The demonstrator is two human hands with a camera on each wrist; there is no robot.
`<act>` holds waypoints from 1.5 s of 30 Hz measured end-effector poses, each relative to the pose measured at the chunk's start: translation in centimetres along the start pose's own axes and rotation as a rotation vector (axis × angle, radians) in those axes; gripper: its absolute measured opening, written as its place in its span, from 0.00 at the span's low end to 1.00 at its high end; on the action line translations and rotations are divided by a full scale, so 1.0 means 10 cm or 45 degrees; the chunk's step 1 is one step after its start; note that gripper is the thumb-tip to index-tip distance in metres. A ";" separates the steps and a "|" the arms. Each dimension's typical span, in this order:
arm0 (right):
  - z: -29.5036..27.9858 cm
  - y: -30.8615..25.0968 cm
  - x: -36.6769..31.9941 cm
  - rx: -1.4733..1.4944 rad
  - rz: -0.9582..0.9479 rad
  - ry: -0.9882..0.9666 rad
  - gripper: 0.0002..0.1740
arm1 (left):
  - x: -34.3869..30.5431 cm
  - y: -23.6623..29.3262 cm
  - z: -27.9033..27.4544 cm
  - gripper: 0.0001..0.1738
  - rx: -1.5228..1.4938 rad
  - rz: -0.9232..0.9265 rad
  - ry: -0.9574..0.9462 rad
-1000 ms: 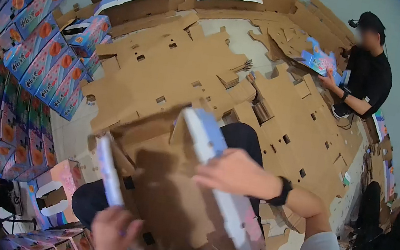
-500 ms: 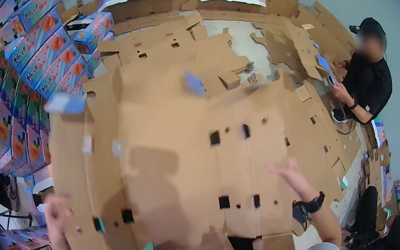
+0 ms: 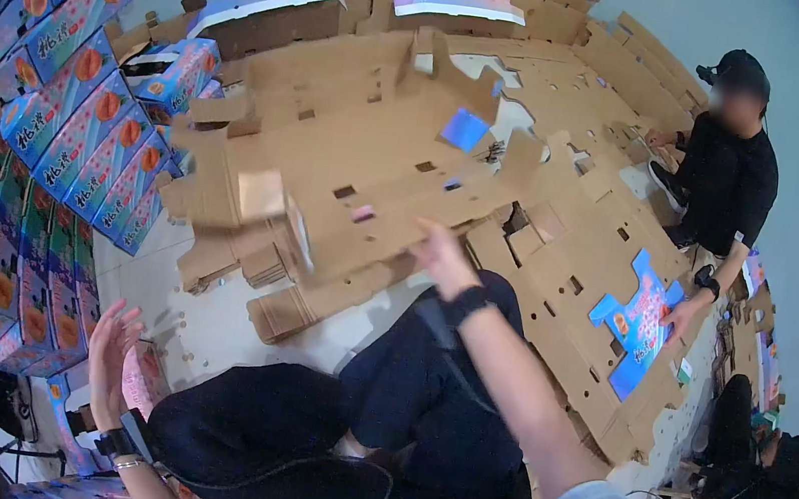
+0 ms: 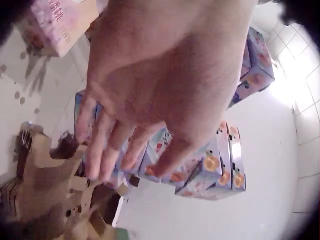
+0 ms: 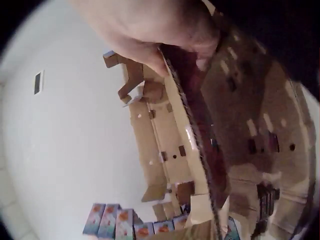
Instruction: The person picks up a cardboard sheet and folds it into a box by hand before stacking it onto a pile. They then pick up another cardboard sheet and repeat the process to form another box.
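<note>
My right hand (image 3: 444, 255) reaches forward past my knee and pinches the near edge of a large unfolded cardboard box blank (image 3: 394, 173). In the right wrist view the thumb and fingers of the hand (image 5: 165, 30) lie on either side of the blank's edge (image 5: 197, 145). The blank's brown side faces up, with slots and flaps, over the layer of flat cardboard ahead of me. My left hand (image 3: 111, 353) is raised at my left, holding nothing; its fingers (image 4: 102, 145) are spread and nearly straight in the left wrist view.
Printed peach boxes (image 3: 80, 147) are stacked along the left. At the right another person (image 3: 734, 162) crouches, one hand on a blue-and-pink printed cardboard piece (image 3: 642, 322). Cardboard stands along the back wall (image 3: 633, 8). A cable (image 3: 291, 462) runs across my legs.
The half-folded box on my lap has opened flat and swung forward onto the cardboard ahead. My left hand has let go. The other person has laid the printed piece down.
</note>
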State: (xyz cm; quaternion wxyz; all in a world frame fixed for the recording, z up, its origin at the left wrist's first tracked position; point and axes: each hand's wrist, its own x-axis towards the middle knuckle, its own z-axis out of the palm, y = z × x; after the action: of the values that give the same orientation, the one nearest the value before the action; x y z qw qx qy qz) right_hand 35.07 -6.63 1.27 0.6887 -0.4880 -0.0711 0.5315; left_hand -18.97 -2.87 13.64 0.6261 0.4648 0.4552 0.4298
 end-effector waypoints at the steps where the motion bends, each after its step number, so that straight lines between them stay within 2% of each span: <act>1: 0.13 0.24 0.07 0.021 0.051 0.051 0.21 | 0.04 -0.06 0.00 0.25 0.090 -0.004 -0.051; 2: 0.18 0.54 0.19 0.031 0.080 0.175 0.23 | 0.07 -0.07 -0.02 0.21 0.184 -0.002 -0.099; 3: 0.35 0.59 0.03 -0.036 0.132 0.271 0.25 | 0.08 -0.01 0.07 0.21 0.190 0.003 -0.092; 5: 0.26 0.75 -0.06 0.015 0.113 0.126 0.26 | 0.04 0.12 0.42 0.17 0.333 -0.090 -0.107; 6: 0.24 0.73 -0.06 0.013 0.089 0.075 0.26 | 0.09 0.02 0.46 0.18 0.431 -0.080 -0.097; 7: 0.27 0.61 -0.13 0.017 0.090 0.074 0.26 | 0.17 -0.01 0.53 0.20 0.570 -0.141 -0.110; 9: 0.30 0.36 -0.26 -0.008 0.071 -0.106 0.27 | 0.29 -0.08 0.84 0.28 0.652 -0.139 -0.134; 11: 0.23 0.39 -0.24 -0.033 0.088 -0.106 0.26 | 0.43 -0.21 1.25 0.37 0.599 -0.212 -0.080; 14: 0.05 0.83 0.00 -0.207 0.260 0.222 0.24 | 0.62 -0.64 1.71 0.41 0.681 -0.196 -0.112; 16: 0.06 0.88 0.02 -0.265 0.278 0.289 0.23 | 0.74 -1.03 1.89 0.31 0.810 0.172 -0.006; 17: 0.07 0.90 0.02 -0.332 0.297 0.347 0.23 | 0.80 -1.17 1.88 0.31 0.809 0.170 -0.009; 18: 0.07 0.90 0.02 -0.280 0.189 0.433 0.21 | 0.87 -1.31 1.81 0.27 0.876 0.032 -0.090; 19: 0.11 0.87 0.03 -0.280 0.184 0.435 0.21 | 0.92 -1.40 1.73 0.23 0.940 -0.103 -0.171; 20: 0.16 0.84 0.04 -0.255 0.035 0.454 0.21 | 0.95 -1.47 1.62 0.23 0.941 -0.100 -0.174; 21: 0.21 0.79 0.05 -0.231 -0.110 0.472 0.22 | 0.97 -1.53 1.50 0.18 0.627 -0.184 -0.157; 22: 0.26 0.71 0.01 -0.228 -0.107 0.474 0.22 | 0.95 -1.47 1.49 0.14 0.315 -0.264 -0.137; 23: 0.32 0.64 -0.02 -0.192 -0.195 0.332 0.21 | 0.92 -1.43 1.50 0.14 0.322 -0.266 -0.138; 24: 0.35 0.60 -0.03 -0.156 -0.284 0.190 0.21 | 0.79 -1.16 1.64 0.15 0.381 -0.022 -0.005; 25: 0.33 0.61 -0.01 -0.153 -0.279 0.196 0.21 | 0.68 -0.92 1.79 0.16 0.433 0.218 0.125; 26: 0.28 0.64 -0.01 -0.098 -0.185 0.204 0.20 | 0.63 -0.76 1.96 0.16 0.435 0.205 0.117; 28: 0.15 0.74 0.02 -0.044 -0.089 0.221 0.19 | 0.58 -0.54 2.23 0.21 1.004 0.873 0.393; 29: 0.13 0.83 0.08 -0.043 0.069 0.492 0.17 | 0.57 -0.55 2.25 0.21 1.007 0.874 0.387; 30: 0.07 0.97 0.18 -0.043 0.233 0.759 0.16 | 0.56 -0.59 2.23 0.24 1.492 0.942 0.217; 31: -0.06 1.13 0.35 -0.048 0.237 0.754 0.16 | 0.57 -0.64 2.21 0.27 1.970 0.984 0.037; 32: -0.24 1.34 0.56 -0.613 0.096 0.806 0.14 | 0.59 -0.79 2.18 0.27 1.972 0.973 0.043; 34: -0.29 1.34 0.52 -1.177 -0.048 0.831 0.13 | 0.63 -1.12 2.12 0.26 1.902 1.020 -0.132; 35: -0.17 1.06 0.30 -1.380 0.035 0.555 0.13 | 0.64 -1.12 2.10 0.26 1.902 1.015 -0.136; 36: -0.07 0.85 0.16 -1.566 0.118 0.273 0.12 | 0.66 -1.09 2.07 0.25 2.013 0.655 -0.191; 37: -0.04 0.78 0.18 -1.565 0.124 0.279 0.12 | 0.69 -1.08 2.04 0.25 2.098 0.291 -0.246; 38: 0.01 0.70 0.21 -1.833 0.235 -0.166 0.12 | 0.72 -1.14 1.98 0.25 2.100 0.296 -0.256; 40: 0.18 0.65 0.27 -1.877 0.491 -0.798 0.13 | 0.76 -1.26 1.86 0.28 1.860 -0.048 -0.079; 41: 0.20 0.58 0.28 -1.879 0.495 -0.799 0.13 | 0.76 -1.32 1.81 0.28 1.858 -0.051 -0.080; 43: 0.68 0.07 -0.07 -1.695 0.623 -0.716 0.13 | 0.76 -1.35 1.74 0.33 1.794 -0.291 0.009; 45: 0.30 -0.25 -0.10 -1.281 0.037 -0.490 0.14 | 0.82 -1.52 1.63 0.35 1.762 -0.296 0.065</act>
State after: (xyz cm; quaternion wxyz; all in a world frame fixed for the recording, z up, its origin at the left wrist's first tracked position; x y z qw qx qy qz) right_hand 34.47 -5.57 5.10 0.3371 -0.6525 -0.4351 0.5210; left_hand 0.32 -1.10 -0.03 0.2173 0.6947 0.6855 -0.0176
